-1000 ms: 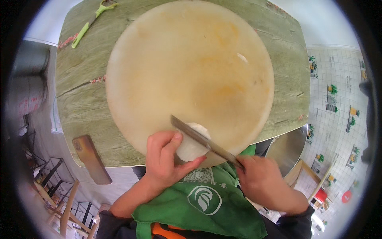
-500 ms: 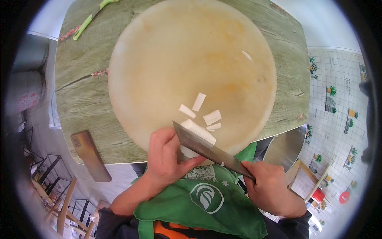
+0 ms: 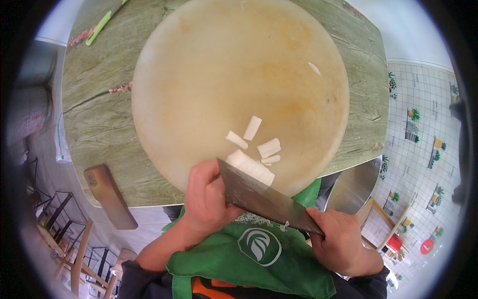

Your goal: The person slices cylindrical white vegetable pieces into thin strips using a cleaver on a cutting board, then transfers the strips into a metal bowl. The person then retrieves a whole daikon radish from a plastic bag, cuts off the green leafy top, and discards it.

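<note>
- Well, the largest white piece [image 3: 250,168] lies just ahead and to the right of our left grip [image 3: 206,199], along the cleaver's far side, on the round board.
- Our right grip [image 3: 343,239] is closed around the handle of the cleaver [image 3: 269,199]; we seem to hold it slanted so that the blade spans the gap between both grips.
- Our left grip has curled fingers at the blade's far end, perhaps to steady something; the blade hides the fingertips, so we cannot tell whether they hold anything.
- Small white pieces [image 3: 252,128] lie scattered ahead of both grips, probably loose, well away from our fingers.
- The round board [image 3: 214,74] reaches out ahead of our grips, presumably to shield the surface [image 3: 99,104] from the edge.
- Left of our left grip, a phone [image 3: 109,196] rests at the surface's rim, likely kept out of the way.
</note>
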The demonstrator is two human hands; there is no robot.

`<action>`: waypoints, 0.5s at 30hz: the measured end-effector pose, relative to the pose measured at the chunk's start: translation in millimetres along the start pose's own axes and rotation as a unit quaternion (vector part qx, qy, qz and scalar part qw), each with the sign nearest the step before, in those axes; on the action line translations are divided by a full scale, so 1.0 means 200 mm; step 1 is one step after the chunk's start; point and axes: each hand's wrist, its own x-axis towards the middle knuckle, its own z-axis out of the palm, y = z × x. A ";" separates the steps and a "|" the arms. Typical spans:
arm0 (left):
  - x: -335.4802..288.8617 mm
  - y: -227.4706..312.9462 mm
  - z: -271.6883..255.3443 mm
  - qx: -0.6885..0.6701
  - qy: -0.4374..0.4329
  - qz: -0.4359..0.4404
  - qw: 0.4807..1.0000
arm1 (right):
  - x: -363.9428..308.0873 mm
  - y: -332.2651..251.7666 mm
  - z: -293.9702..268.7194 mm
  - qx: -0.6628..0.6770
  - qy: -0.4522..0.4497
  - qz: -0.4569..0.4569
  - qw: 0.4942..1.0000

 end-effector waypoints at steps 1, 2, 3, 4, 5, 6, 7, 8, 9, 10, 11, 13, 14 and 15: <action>0.00 0.00 0.00 0.005 -0.005 -0.010 1.000 | 0.00 0.00 0.00 -0.004 -0.021 0.015 1.000; 0.00 0.00 0.00 0.004 0.002 -0.002 1.000 | -0.01 0.00 0.00 -0.002 -0.019 0.018 1.000; 0.00 0.00 0.00 0.006 0.002 -0.006 1.000 | -0.01 0.00 -0.01 -0.005 -0.027 0.033 0.999; 0.00 0.00 0.00 0.016 -0.003 -0.006 1.000 | -0.01 0.00 -0.01 -0.004 -0.016 0.023 1.000; 0.00 0.00 0.00 -0.010 0.003 -0.011 1.000 | -0.01 0.00 -0.01 -0.006 -0.016 0.024 1.000; 0.00 -0.01 0.01 -0.029 0.004 -0.010 1.000 | -0.01 0.00 -0.01 -0.011 -0.036 0.035 0.999; 0.00 -0.01 0.01 -0.036 0.002 -0.012 0.999 | -0.01 0.00 -0.02 -0.014 -0.019 0.025 0.999; 0.00 -0.01 0.02 -0.044 0.001 -0.013 0.999 | -0.01 0.00 -0.02 -0.019 -0.020 0.024 0.999; 0.00 -0.01 0.03 -0.042 -0.003 -0.018 0.999 | 0.00 0.00 -0.02 -0.022 0.002 0.007 1.000; -0.01 -0.01 0.03 -0.029 -0.002 -0.024 0.999 | 0.00 0.01 -0.02 -0.021 -0.023 0.021 0.999; -0.01 0.00 0.03 -0.038 0.007 -0.033 0.999 | 0.00 0.01 -0.01 -0.018 -0.024 0.020 0.999; -0.01 0.02 0.03 -0.041 0.032 -0.046 0.998 | 0.00 0.02 -0.01 -0.012 -0.024 0.024 0.999; -0.01 0.02 0.02 -0.033 0.022 -0.054 0.998 | 0.00 0.02 -0.02 -0.008 -0.027 0.026 0.999; -0.01 0.02 0.02 -0.034 0.006 -0.058 0.998 | 0.00 0.01 -0.02 -0.007 -0.053 0.041 0.998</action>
